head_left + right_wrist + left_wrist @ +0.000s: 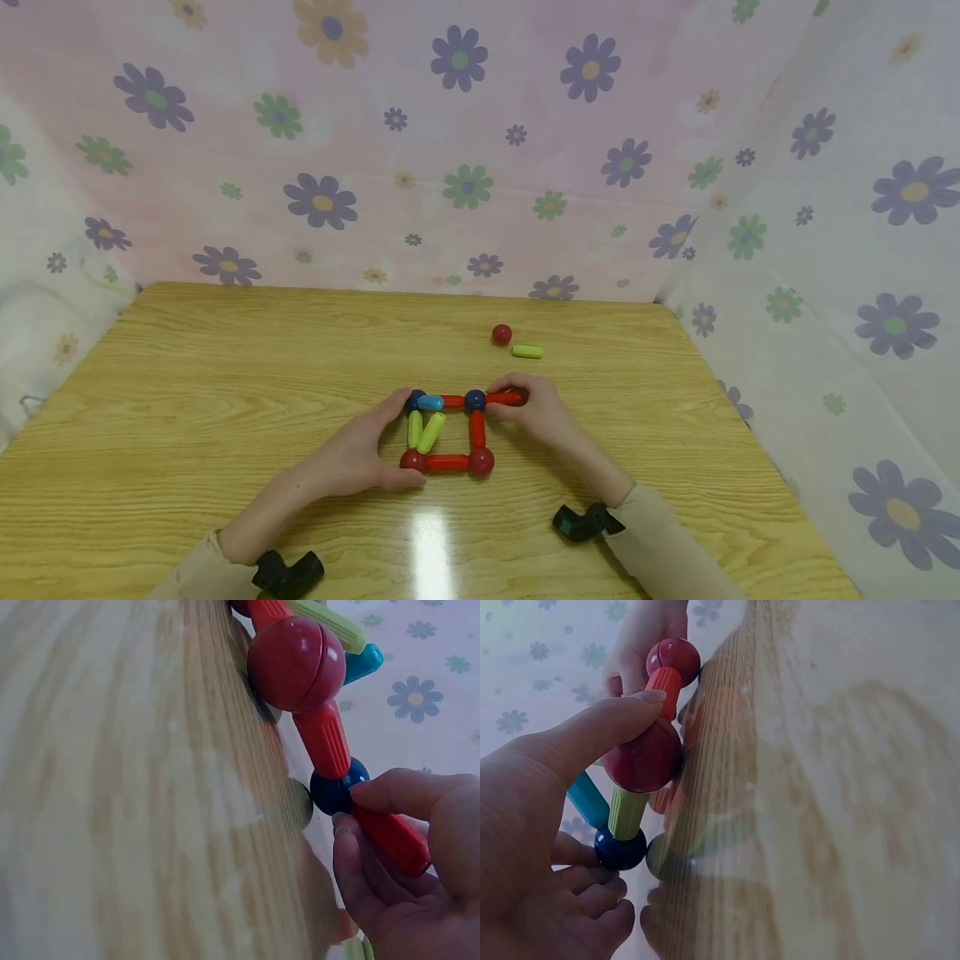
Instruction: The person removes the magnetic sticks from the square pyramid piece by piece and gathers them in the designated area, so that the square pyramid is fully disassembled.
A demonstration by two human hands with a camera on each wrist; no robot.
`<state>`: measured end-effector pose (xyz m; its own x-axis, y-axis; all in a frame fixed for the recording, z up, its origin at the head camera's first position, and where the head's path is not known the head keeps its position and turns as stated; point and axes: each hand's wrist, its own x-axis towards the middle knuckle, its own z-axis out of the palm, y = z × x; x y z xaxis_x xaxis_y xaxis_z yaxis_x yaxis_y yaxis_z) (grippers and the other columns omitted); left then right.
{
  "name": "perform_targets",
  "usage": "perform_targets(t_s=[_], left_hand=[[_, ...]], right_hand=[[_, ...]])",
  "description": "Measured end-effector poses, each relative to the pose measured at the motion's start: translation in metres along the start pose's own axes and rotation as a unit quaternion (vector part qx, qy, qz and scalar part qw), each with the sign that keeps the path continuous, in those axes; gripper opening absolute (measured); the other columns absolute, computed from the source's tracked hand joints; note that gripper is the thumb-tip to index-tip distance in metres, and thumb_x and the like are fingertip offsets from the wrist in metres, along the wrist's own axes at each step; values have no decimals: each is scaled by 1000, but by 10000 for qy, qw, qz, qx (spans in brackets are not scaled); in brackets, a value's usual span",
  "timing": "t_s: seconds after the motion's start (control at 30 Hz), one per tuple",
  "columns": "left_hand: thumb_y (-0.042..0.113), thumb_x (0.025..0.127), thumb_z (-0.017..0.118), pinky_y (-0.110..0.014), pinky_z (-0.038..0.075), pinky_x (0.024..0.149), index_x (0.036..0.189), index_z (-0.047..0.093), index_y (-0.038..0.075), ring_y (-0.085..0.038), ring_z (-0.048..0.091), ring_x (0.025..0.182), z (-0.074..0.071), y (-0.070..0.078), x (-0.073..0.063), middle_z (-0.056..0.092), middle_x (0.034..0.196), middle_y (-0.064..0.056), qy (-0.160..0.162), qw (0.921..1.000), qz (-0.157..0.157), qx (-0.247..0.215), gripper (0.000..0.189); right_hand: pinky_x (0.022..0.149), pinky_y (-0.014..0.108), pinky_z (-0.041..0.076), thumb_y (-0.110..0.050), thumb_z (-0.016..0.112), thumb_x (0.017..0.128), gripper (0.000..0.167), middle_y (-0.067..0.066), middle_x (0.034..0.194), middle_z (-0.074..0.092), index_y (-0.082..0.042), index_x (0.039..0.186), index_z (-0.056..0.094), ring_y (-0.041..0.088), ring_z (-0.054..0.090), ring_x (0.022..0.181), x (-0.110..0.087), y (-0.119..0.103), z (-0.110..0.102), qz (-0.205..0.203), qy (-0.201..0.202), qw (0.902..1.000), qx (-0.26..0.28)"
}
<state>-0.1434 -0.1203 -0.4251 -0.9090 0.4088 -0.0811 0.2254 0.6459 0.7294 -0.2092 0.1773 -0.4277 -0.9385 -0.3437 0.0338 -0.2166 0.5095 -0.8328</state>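
Observation:
A four-sided frame of magnetic rods and balls lies on the table. Its near corners are red balls (482,462), its far corners dark blue balls (475,401). My left hand (363,450) grips the frame's left side, thumb at the near red ball (643,757) and fingers by the far blue ball (620,849). A light blue rod (431,402) and a yellow-green rod (431,433) stick up from the left corners. My right hand (546,418) pinches a red rod (394,841) between thumb and fingers; its end meets the far right blue ball (335,787).
Behind the frame, a loose red ball (502,334) and a yellow-green rod (527,352) lie on the wooden table (225,358). Flowered cloth (465,125) hangs at the back and sides. A black device (583,522) is on each wrist.

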Motion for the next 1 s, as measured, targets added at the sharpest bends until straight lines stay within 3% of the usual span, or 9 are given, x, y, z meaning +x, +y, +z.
perform_targets(t_s=[0.33, 0.67, 1.0], left_hand=[[58, 70, 85, -58, 33, 116, 161, 20, 12, -38, 31, 148, 0, -1, 0, 29, 163, -12, 29, 10000, 53, 33, 121], [56, 70, 86, -58, 33, 115, 161, 21, 12, -38, 31, 147, -2, 2, -1, 29, 163, -12, 14, 10000, 51, 5, 120], [55, 70, 87, -58, 33, 116, 161, 21, 12, -37, 31, 148, -2, 3, -1, 29, 163, -11, -24, 10000, 4, -54, 120]], right_hand=[[74, 23, 51, -24, 78, 88, 21, 3, 106, 73, -15, 107, 76, 16, 62, 87, 1, 8, 3, -112, 38, 9997, 206], [71, 24, 52, -18, 78, 88, 14, 0, 103, 72, -17, 101, 76, 17, 61, 85, 0, 5, 3, -186, 117, 9998, 6], [70, 22, 51, -12, 77, 88, 15, 5, 101, 73, -12, 103, 76, 16, 60, 82, 0, 5, 4, -261, 188, 9995, -12]])
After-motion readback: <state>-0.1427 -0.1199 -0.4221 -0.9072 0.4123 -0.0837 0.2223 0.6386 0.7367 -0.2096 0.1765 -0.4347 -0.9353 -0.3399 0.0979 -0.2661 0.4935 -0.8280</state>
